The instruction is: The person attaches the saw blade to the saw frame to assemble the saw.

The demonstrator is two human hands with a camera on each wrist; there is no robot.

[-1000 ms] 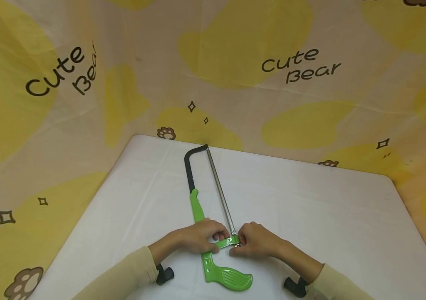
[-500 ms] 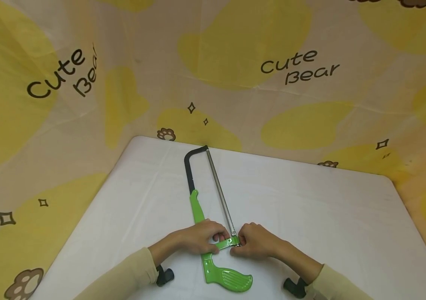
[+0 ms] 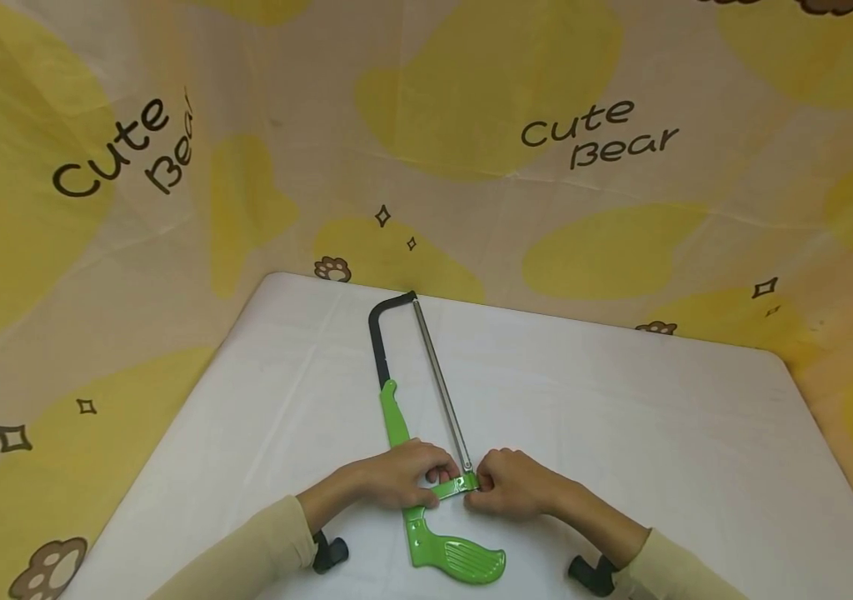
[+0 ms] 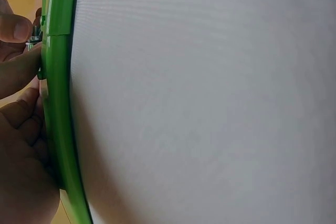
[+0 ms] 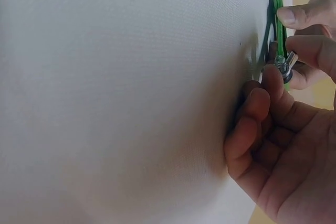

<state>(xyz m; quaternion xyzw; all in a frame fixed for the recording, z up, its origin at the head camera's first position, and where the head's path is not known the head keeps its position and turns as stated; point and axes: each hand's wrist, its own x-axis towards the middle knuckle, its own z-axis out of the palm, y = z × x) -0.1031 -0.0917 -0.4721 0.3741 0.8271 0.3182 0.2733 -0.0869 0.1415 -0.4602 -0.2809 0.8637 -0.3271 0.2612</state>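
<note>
A hacksaw (image 3: pixel 464 557) with a green handle and a black front frame (image 3: pixel 377 342) lies flat on the white table. Its metal blade (image 3: pixel 441 383) runs from the frame's far tip to the short green arm (image 3: pixel 451 487) near the handle. My left hand (image 3: pixel 407 473) grips that green arm, thumb on the near side. At the arm's end, my right hand (image 3: pixel 520 483) pinches a small metal wing nut (image 5: pixel 286 65) between thumb and forefinger, seen in the right wrist view. The right fingers hide the nut in the head view.
The white tabletop (image 3: pixel 621 417) has its far edge just beyond the saw's tip. Patterned yellow and beige cloth (image 3: pixel 456 125) hangs behind and at the sides. Black wrist mounts (image 3: pixel 331 552) sit under both forearms.
The right thumb and fingertips have turned slightly at the wing nut, which was partly visible in the head view before. The saw and left hand keep their place.
</note>
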